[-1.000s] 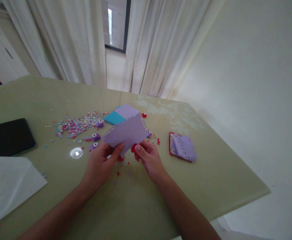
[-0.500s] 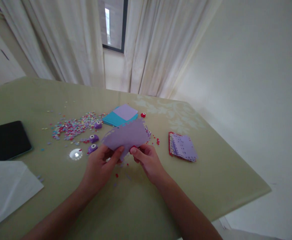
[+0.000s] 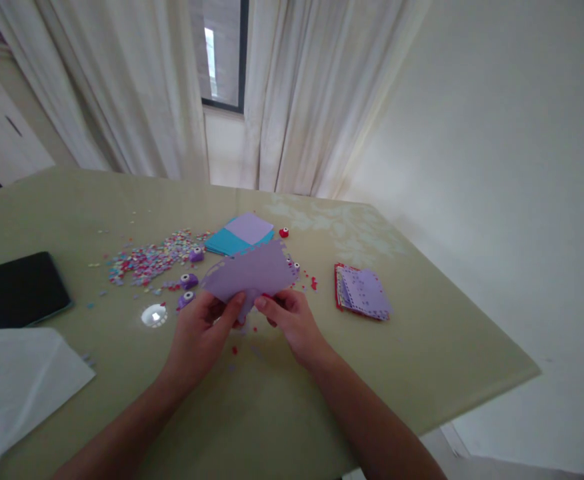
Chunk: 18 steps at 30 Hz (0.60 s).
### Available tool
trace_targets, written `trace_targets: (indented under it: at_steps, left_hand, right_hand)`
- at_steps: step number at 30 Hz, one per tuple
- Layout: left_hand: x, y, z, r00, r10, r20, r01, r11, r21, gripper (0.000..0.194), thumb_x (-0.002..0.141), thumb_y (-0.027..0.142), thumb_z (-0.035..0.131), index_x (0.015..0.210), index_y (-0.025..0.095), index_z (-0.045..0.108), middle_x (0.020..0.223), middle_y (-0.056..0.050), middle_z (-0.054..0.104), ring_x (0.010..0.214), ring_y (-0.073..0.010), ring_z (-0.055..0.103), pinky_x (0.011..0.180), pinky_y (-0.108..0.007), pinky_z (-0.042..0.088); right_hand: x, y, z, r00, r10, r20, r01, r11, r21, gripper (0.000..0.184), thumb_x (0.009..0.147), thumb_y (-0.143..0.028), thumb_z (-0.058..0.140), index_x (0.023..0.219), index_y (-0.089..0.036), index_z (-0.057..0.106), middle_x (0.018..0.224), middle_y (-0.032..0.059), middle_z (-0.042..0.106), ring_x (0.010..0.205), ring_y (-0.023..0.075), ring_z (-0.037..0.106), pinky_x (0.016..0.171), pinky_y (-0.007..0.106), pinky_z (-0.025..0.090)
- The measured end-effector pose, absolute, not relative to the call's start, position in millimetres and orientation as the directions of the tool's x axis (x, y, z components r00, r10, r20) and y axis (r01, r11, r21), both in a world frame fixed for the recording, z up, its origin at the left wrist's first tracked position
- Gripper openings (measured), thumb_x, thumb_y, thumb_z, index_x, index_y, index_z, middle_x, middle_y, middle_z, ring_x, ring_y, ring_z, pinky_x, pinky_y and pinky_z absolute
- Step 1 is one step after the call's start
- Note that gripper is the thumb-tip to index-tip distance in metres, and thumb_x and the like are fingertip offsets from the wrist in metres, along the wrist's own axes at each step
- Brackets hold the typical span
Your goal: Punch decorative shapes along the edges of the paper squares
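Over the table I hold up a sheet of purple paper point(image 3: 255, 270) with small notches punched along its edges. My left hand point(image 3: 199, 337) pinches its lower left part between thumb and fingers. At the lower right edge, my right hand point(image 3: 295, 327) is closed around a small red craft punch point(image 3: 267, 295), mostly hidden by the thumb and fingers. Purple craft punches point(image 3: 189, 281) lie left of the paper, and others point(image 3: 296, 267) show partly behind its right edge. Beyond it, a red punch point(image 3: 284, 232) rests by a stack of blue and purple paper point(image 3: 239, 232).
A heap of colourful paper bits point(image 3: 155, 257) spreads at the left, near a black tablet point(image 3: 25, 288) and a white sheet point(image 3: 22, 380). To the right lies a pile of punched purple and red papers point(image 3: 365, 293). Red scraps point(image 3: 235, 350) dot the table point(image 3: 422, 347).
The red punch under my right thumb is less visible than before. Both hands keep their hold on the paper, and the camera view has shifted slightly.
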<state>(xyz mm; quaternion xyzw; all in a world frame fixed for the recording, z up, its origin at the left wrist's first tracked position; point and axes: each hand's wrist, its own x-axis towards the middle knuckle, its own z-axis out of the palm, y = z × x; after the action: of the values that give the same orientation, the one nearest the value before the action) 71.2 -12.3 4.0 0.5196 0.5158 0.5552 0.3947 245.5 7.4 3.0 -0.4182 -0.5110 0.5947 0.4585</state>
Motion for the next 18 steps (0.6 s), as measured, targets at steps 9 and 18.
trace_targets:
  at_steps: [9, 18]
  left_hand:
    - [56.4, 2.9, -3.8, -0.247, 0.952, 0.179, 0.096, -0.160, 0.982, 0.035, 0.088, 0.055, 0.079, 0.084, 0.023, 0.067, 0.066, 0.003, 0.068, 0.057, -0.0163, 0.060, 0.054, -0.026, 0.048]
    - [60.0, -7.4, 19.0, -0.207, 0.939, 0.275, 0.265, -0.217, 0.939, 0.041, 0.096, 0.052, 0.067, 0.067, 0.024, 0.061, 0.053, 0.005, 0.054, 0.050, -0.0142, 0.049, 0.050, -0.024, 0.039]
  right_hand:
    - [258.8, 14.1, -4.7, -0.332, 0.942, -0.045, 0.287, 0.055, -0.956, 0.040, 0.076, -0.046, 0.097, 0.098, -0.018, 0.078, 0.080, -0.0003, 0.071, 0.072, 0.0159, 0.061, 0.067, 0.028, 0.045]
    - [249.4, 16.0, -15.9, -0.337, 0.930, 0.145, 0.552, 0.320, -0.770, 0.007, 0.097, -0.024, 0.081, 0.097, -0.018, 0.082, 0.097, 0.0057, 0.070, 0.089, 0.0195, 0.061, 0.086, 0.032, 0.046]
